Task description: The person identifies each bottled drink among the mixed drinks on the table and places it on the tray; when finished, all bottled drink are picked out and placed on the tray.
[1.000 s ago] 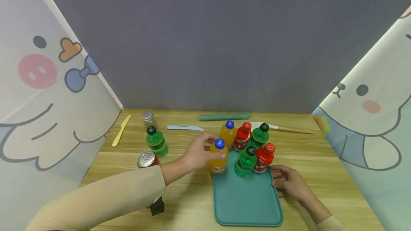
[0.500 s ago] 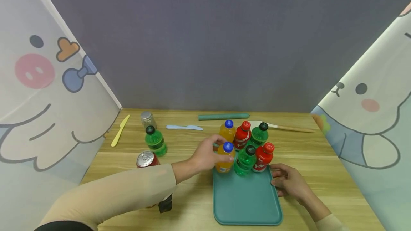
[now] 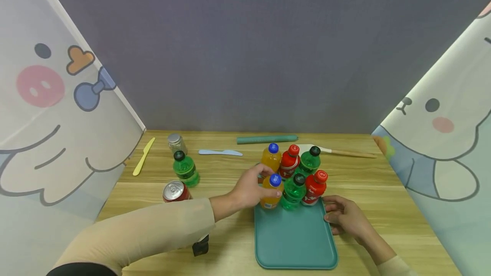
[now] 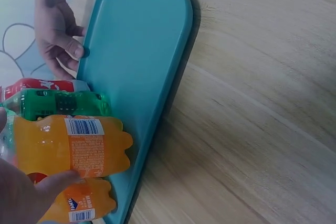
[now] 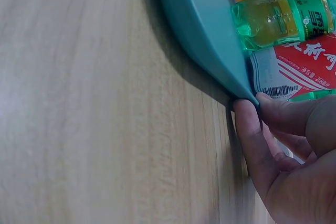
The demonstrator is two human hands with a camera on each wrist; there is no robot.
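My left hand grips an orange soda bottle with a blue cap, at the left side of the teal tray. In the head view that bottle stands upright beside a green bottle. Behind it are another orange bottle, a red bottle and a second green bottle. A red-labelled bottle stands at the tray's right edge. My right hand pinches the tray's right rim between thumb and fingers, as the right wrist view shows.
On the left of the wooden table are a green bottle, a red can, a glass jar and a yellow knife. A light blue knife, a teal stick and a wooden-handled spatula lie toward the back.
My left hand has carried the orange soda bottle rightward and lowered it toward the tray, up beside the front green bottle. The right hand has stayed on the rim.
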